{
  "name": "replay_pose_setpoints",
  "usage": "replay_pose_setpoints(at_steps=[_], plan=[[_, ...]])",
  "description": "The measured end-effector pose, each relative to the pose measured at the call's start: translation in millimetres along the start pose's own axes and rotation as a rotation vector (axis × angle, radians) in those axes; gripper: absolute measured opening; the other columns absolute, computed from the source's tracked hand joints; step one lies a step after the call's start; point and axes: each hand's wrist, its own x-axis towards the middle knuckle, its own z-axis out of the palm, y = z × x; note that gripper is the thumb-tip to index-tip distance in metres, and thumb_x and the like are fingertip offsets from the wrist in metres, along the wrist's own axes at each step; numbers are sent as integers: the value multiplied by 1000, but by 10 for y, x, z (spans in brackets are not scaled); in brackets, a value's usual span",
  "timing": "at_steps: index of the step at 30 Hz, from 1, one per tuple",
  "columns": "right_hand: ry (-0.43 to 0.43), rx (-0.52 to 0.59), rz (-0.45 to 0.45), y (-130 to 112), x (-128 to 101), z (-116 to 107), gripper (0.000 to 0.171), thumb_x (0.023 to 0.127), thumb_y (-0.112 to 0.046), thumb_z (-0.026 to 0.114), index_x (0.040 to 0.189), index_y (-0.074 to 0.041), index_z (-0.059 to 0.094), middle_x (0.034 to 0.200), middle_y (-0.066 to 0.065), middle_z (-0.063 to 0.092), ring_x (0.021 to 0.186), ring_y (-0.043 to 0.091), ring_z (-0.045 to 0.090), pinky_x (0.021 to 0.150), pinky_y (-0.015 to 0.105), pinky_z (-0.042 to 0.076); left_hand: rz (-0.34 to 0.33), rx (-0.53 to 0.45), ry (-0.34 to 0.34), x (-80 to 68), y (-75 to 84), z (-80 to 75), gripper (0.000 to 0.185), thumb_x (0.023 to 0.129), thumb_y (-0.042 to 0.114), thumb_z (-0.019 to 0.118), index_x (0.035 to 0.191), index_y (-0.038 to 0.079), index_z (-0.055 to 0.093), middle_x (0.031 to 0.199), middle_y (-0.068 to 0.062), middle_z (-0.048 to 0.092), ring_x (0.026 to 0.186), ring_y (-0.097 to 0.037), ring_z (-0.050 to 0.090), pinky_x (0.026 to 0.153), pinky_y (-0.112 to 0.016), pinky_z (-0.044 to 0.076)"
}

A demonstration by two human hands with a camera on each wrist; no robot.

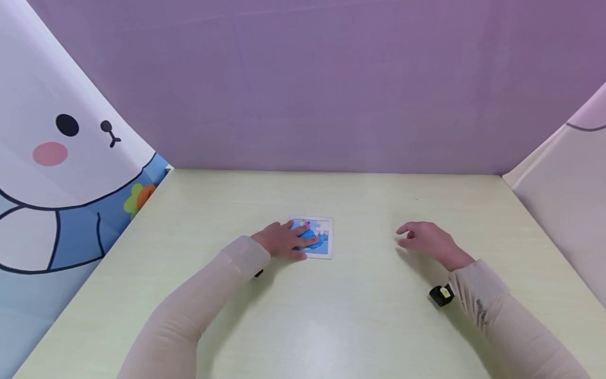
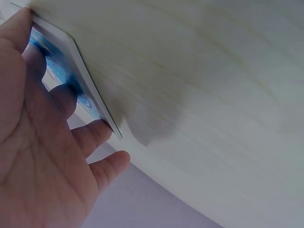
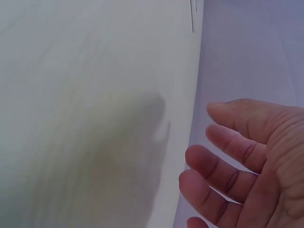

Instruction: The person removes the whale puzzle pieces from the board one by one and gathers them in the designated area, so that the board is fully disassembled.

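A small flat jigsaw puzzle [image 1: 324, 247] with a white frame and a blue picture lies on the table. My left hand [image 1: 283, 241] rests over its left part with fingers spread, covering some of the picture. From the left wrist view, the fingertips of the left hand [image 2: 42, 128] touch the puzzle's face and border [image 2: 87, 71]. To the right, apart from the puzzle, my right hand [image 1: 430, 240] hovers above the table, fingers loosely bent. Nothing is between the thumb and fingers of this right hand [image 3: 266, 166] in the right wrist view.
The pale wood-grain table [image 1: 360, 316] spreads around both hands. Behind it hangs a purple cloth [image 1: 331, 89]. A cartoon-printed cloth [image 1: 76, 184] borders the left side, and a pale cloth [image 1: 568, 200] the right. A black wrist device [image 1: 442, 295] sits by the right sleeve.
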Motion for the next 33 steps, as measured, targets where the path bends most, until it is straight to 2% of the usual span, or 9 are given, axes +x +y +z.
replay_pose_setpoints(at_steps=[10,25,33], plan=[[-53,31,-27,-17,78,75,34,91,-17,61,121,0,62,90,6,63,74,17,54,65,34,45,1,-10,-1,-13,43,-26,59,98,56,36,152,38,20,161,1,10,143,-37,15,105,-51,33],[-39,-9,-67,-183,218,139,34,90,-15,63,122,-3,64,76,0,57,63,14,46,56,30,37,-5,-23,-6,6,39,-41,59,98,56,36,152,38,20,161,2,9,144,-36,14,107,-51,31],[-42,-51,-100,-215,272,229,36,88,-16,67,121,-2,64,92,4,66,78,15,58,64,32,45,12,-22,9,71,60,21,58,98,56,37,152,39,21,160,1,11,143,-38,18,106,-50,32]])
